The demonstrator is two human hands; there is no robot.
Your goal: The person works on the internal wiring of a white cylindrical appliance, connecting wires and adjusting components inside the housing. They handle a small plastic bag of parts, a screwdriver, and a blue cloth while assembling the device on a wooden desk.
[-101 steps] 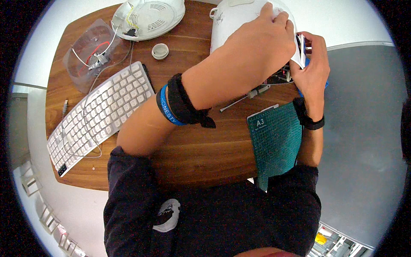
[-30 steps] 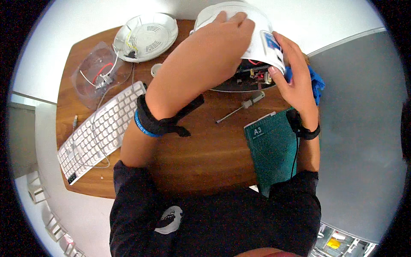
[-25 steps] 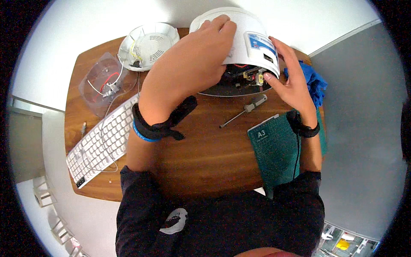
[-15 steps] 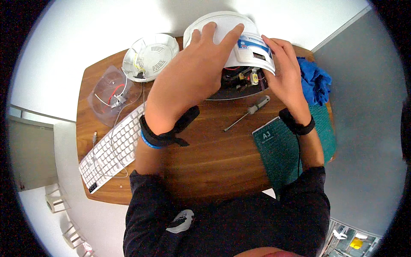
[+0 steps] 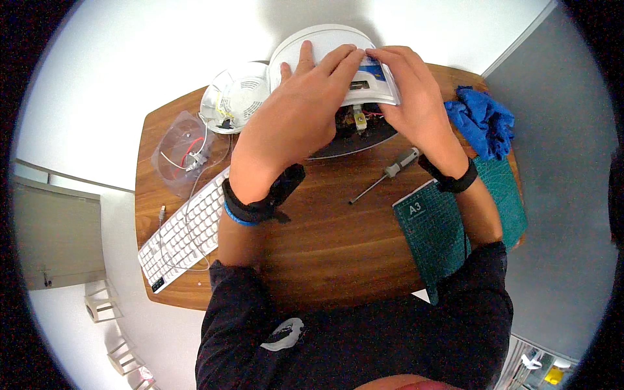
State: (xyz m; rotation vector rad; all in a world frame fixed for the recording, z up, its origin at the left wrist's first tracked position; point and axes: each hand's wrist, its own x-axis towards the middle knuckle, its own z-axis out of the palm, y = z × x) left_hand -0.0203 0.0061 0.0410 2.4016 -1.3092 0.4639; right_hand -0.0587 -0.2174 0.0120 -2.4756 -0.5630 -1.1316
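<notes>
A white, curved plastic cover (image 5: 354, 38) with a blue label sits over a dark, round-edged device base (image 5: 328, 151) at the back of the table. My left hand (image 5: 302, 101) lies across the cover's top, fingers spread over it, its thumb hidden. At the cover's right edge, my right hand (image 5: 416, 91) grips with the fingers above and the thumb beneath the front rim. Through a gap below that rim, wires and small electronic parts (image 5: 359, 118) show inside the device. A grey-handled screwdriver (image 5: 402, 163) lies in front of the base.
Left of the device are a white round vented shell (image 5: 247, 97), a clear plastic tray (image 5: 170, 153) with wires, and a white keyboard (image 5: 188, 227) crossed by a cable. To the right lie a green cutting mat (image 5: 422, 227) and a crumpled blue cloth (image 5: 484, 123). A white wall stands behind.
The view has shifted slightly. Relative to the table, the cover and both hands have moved left. My right hand's fingers now reach further over the cover's top, close to the left fingers.
</notes>
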